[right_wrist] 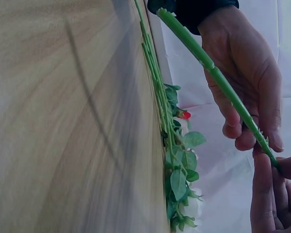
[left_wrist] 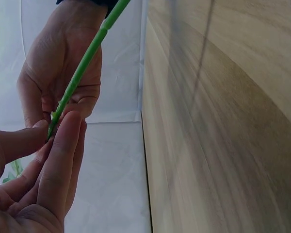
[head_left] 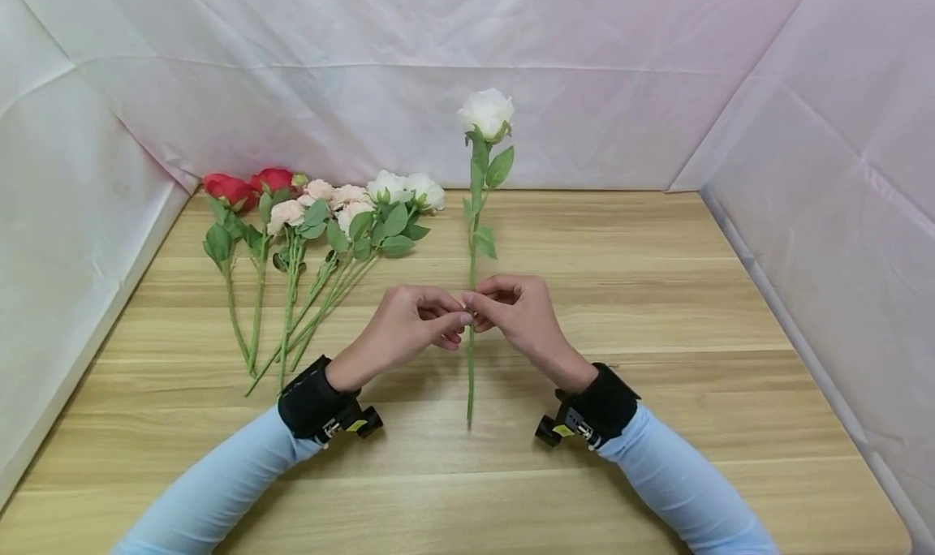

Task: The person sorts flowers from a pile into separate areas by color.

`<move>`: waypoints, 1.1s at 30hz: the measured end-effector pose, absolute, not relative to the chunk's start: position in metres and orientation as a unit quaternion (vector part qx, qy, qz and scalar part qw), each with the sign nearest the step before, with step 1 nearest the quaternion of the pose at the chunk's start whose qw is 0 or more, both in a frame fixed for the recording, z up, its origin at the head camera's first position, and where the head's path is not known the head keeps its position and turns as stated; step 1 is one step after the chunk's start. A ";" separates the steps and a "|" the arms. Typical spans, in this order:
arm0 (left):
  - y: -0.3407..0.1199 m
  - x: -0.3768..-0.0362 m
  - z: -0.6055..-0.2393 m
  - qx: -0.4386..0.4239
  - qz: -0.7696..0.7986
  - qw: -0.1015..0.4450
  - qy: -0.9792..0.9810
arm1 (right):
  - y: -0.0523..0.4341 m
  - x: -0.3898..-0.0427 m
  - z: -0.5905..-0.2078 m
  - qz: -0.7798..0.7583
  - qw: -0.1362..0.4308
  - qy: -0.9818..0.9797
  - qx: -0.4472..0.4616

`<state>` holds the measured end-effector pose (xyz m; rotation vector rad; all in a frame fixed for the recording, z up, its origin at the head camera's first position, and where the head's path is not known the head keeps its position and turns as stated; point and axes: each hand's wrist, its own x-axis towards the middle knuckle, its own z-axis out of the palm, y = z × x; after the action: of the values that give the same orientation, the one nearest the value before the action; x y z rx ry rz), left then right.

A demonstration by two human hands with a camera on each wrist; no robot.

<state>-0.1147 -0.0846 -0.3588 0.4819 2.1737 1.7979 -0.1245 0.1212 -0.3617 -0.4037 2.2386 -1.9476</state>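
Observation:
A white artificial rose [head_left: 486, 114] stands upright between my two hands, its bloom at the top and green leaves [head_left: 500, 167] below it. My left hand [head_left: 409, 326] pinches the stem near its middle between thumb and fingers. From the other side my right hand [head_left: 524, 316] pinches the same stretch, fingertips right beside those of the left. Below the fingers the bare green stem [left_wrist: 80, 70] runs down over the table, and its cut end [right_wrist: 165, 15] shows in the right wrist view. Where the fingertips meet, they hide a short piece of stem.
Several more flowers lie on the wooden table [head_left: 657, 295] at the left: red ones [head_left: 230, 190], pale pink ones [head_left: 286, 216] and white ones [head_left: 425, 191], stems toward me. White cloth [head_left: 329, 27] closes off the back and both sides.

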 end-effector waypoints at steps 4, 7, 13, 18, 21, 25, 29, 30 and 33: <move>-0.089 -0.118 -0.358 0.167 0.611 0.133 0.763 | 0.126 -0.128 -0.360 -0.642 0.068 0.752 -0.135; -0.093 -0.121 -0.359 0.168 0.595 0.129 0.775 | 0.131 -0.133 -0.359 -0.638 0.064 0.757 -0.130; -0.101 -0.130 -0.360 0.161 0.550 0.103 0.813 | 0.144 -0.142 -0.356 -0.626 0.056 0.770 -0.111; -0.104 -0.133 -0.361 0.161 0.514 0.076 0.839 | 0.157 -0.152 -0.356 -0.604 0.062 0.789 -0.100; -0.105 -0.133 -0.360 0.157 0.513 0.076 0.841 | 0.167 -0.158 -0.352 -0.579 0.068 0.808 -0.085; -0.105 -0.134 -0.359 0.144 0.527 0.088 0.833 | 0.184 -0.165 -0.342 -0.524 0.063 0.847 -0.059; -0.106 -0.134 -0.359 0.134 0.535 0.096 0.828 | 0.204 -0.172 -0.337 -0.453 0.034 0.889 -0.053; -0.106 -0.134 -0.359 0.134 0.535 0.095 0.829 | 0.208 -0.174 -0.336 -0.437 0.028 0.898 -0.052; -0.107 -0.133 -0.358 0.135 0.529 0.091 0.833 | 0.222 -0.179 -0.335 -0.408 0.022 0.912 -0.044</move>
<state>-0.1334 -0.1074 -0.3583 0.4014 2.4745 1.5717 -0.1790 0.2221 -0.3353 -0.1358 2.8249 -1.2626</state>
